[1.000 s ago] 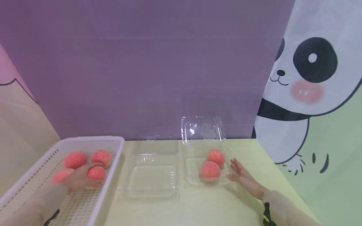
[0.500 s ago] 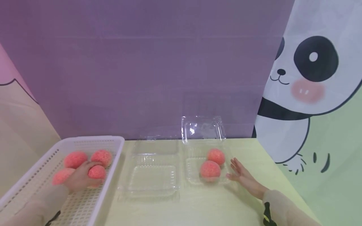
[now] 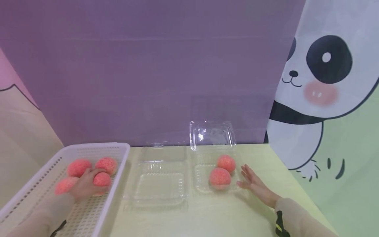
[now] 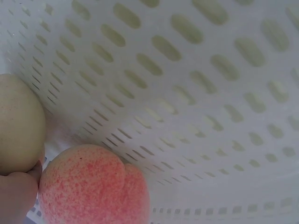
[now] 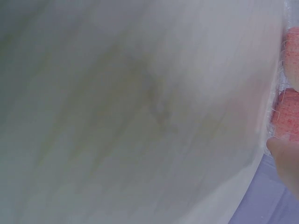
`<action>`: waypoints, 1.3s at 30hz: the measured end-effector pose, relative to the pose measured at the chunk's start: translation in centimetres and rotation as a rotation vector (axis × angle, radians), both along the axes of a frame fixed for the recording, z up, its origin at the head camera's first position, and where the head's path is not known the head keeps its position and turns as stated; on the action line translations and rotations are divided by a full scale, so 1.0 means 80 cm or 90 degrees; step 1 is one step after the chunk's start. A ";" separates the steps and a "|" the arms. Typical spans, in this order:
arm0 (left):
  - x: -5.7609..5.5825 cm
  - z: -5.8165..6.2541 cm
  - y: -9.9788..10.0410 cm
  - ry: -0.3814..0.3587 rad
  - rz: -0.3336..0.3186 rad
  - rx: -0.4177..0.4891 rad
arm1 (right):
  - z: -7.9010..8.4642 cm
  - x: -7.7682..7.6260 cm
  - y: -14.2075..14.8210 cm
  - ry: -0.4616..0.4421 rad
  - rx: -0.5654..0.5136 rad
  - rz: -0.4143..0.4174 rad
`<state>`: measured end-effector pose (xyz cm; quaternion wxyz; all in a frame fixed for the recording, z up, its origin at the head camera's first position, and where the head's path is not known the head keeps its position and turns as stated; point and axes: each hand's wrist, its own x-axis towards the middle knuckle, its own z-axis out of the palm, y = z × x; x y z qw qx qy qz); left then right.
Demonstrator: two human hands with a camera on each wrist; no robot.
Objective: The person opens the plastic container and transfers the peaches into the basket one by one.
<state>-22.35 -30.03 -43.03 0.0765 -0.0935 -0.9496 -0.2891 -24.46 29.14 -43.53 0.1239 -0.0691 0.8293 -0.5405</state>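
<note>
In the head view, my left hand (image 3: 84, 187) reaches into the white basket (image 3: 126, 154) and grips a pinkish-red peach (image 3: 102, 179) between thumb and fingers. More peaches lie around it: one behind (image 3: 106, 164), others farther left (image 3: 79, 167). The left wrist view has a pale peach (image 4: 18, 126) touched by a digit, with a red-speckled peach (image 4: 88, 186) next to it. My right hand (image 3: 259, 190), fingers extended, is at the right side of a clear lidded container (image 3: 201, 187) that holds two peaches (image 3: 220, 178). Its thumb is by the container's edge in the right wrist view.
A second clear container (image 3: 160, 187), lid folded back, stands between the basket and the filled one. The pale table (image 3: 207, 217) ends at a purple backdrop (image 3: 160, 72). A panda print (image 3: 328, 98) covers the right side.
My left hand and the gripped peach have shifted very slightly to the right within the basket. My right hand has stayed beside the container.
</note>
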 end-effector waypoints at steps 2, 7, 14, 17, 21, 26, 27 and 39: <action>-0.001 0.000 0.001 -0.003 -0.001 0.001 | 0.001 0.001 0.000 0.000 -0.002 0.000; -0.001 0.002 0.001 0.002 -0.006 0.000 | -0.001 0.003 0.002 0.004 -0.007 0.004; 0.000 0.014 0.007 0.025 -0.024 0.022 | -0.003 0.003 0.005 0.001 -0.013 0.002; -0.003 0.019 0.006 0.039 -0.029 0.025 | -0.004 0.002 0.006 0.001 -0.009 0.000; -0.003 0.038 0.009 -0.019 -0.017 0.095 | -0.003 0.000 0.005 0.003 -0.005 0.001; -0.002 0.076 0.025 -0.016 0.007 0.110 | 0.000 -0.001 0.004 0.001 -0.003 -0.003; -0.001 0.084 0.030 0.000 0.008 0.096 | 0.000 -0.001 0.004 0.002 -0.002 -0.003; 0.010 0.156 0.146 0.013 -0.061 0.086 | -0.003 0.000 0.003 -0.003 -0.002 -0.002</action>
